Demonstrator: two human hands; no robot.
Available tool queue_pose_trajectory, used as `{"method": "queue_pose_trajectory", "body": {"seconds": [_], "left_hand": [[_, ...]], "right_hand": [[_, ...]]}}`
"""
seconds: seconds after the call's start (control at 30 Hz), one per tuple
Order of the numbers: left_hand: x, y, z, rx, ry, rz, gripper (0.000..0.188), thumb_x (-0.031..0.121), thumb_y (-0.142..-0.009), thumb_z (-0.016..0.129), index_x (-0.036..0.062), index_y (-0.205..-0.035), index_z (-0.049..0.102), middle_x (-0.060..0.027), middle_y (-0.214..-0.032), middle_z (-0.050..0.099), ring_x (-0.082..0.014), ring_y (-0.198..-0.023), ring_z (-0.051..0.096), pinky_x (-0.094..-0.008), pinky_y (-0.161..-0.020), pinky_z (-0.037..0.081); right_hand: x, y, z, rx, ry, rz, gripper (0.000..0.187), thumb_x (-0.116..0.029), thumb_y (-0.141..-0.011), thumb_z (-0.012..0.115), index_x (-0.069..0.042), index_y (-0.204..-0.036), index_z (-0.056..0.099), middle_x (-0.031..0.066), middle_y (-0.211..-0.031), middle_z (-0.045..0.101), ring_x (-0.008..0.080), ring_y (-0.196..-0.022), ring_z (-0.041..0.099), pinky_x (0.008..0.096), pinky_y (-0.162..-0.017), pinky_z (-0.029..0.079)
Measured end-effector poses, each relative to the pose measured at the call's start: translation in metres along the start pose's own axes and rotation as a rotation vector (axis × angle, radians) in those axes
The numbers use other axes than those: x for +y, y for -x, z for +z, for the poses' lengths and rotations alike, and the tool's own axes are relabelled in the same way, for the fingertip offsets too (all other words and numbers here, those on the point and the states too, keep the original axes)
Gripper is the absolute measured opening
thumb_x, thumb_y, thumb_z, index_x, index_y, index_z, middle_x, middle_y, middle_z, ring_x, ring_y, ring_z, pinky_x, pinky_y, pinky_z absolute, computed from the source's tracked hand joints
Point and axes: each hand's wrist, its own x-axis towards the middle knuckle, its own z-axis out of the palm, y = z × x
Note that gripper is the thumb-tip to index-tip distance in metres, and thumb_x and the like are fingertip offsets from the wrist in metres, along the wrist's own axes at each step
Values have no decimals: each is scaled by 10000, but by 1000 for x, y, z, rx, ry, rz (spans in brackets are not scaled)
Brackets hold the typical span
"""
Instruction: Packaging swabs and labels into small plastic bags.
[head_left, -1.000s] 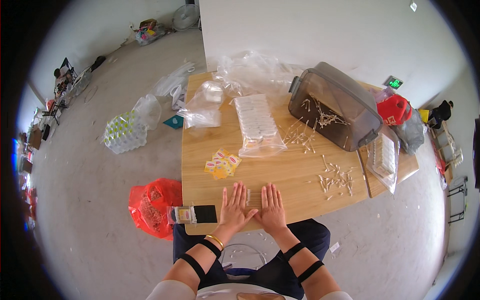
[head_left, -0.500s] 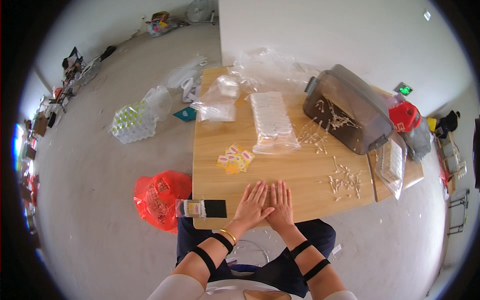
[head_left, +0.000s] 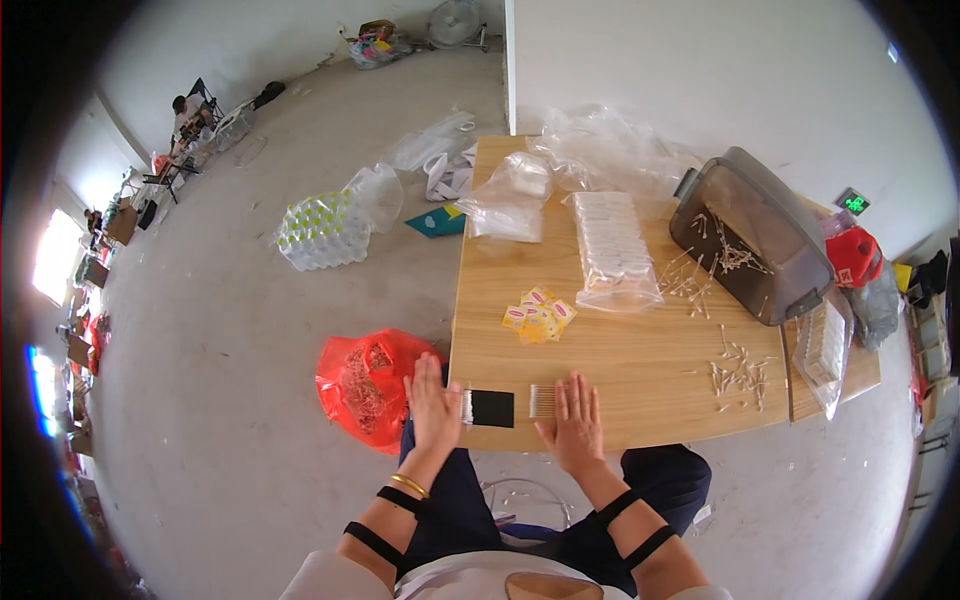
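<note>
At the table's left edge my left hand [head_left: 432,405] is open, its fingers stretched out, over the left part of a clear packet of cotton swabs. Only the packet's white swab tips [head_left: 467,407] show beside the thumb; the rest is hidden under the hand. A flat black strip [head_left: 493,409] extends from these tips onto the table. To its right, a neat row of cotton swabs [head_left: 541,401] lies side by side. My right hand [head_left: 573,422] rests open and flat against the right end of that row, covering its tips.
Yellow-and-white cards [head_left: 540,316] and a bag of packed swabs [head_left: 613,250] lie farther back on the wooden table [head_left: 640,380]. Loose swabs [head_left: 740,377] are scattered at right, near a tipped grey bin [head_left: 760,235]. A red bag [head_left: 370,390] stands left of the table.
My left hand has left the row of swabs and moved left onto the packet. The right hand remains at the row's right end. The view has swung left.
</note>
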Motion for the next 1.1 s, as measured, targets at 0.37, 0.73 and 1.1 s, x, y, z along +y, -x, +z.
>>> {"method": "queue_pose_trajectory", "body": {"seconds": [0.37, 0.73, 1.1], "left_hand": [[-55, -7, 27, 30, 403, -465, 627, 529, -1010, 482, -10, -691, 509, -168, -604, 522, -295, -572, 515, -422, -599, 420], [-61, -8, 43, -60, 866, -645, 530, 489, -1022, 524, 13, -803, 605, 0, -733, 551, -88, -698, 491, -295, -643, 434], [-83, -12, 22, -84, 764, -681, 678, 632, -1002, 415, 34, -699, 518, -37, -673, 512, -153, -641, 479, -354, -617, 412]], "right_hand": [[-74, -12, 10, 16, -60, -61, 747, -440, -941, 536, -67, -1546, 307, 159, -1624, 242, 316, -1519, 184, 510, -1233, 122], [-108, -23, 17, 18, -66, -62, 816, -523, -918, 560, -106, -1562, 281, 128, -1641, 212, 285, -1531, 151, 505, -1229, 121], [-105, -24, 13, -2, -153, -37, 1014, -618, -873, 584, 53, -1538, 214, 194, -1633, 189, 305, -1533, 126, 491, -1236, 89]]}}
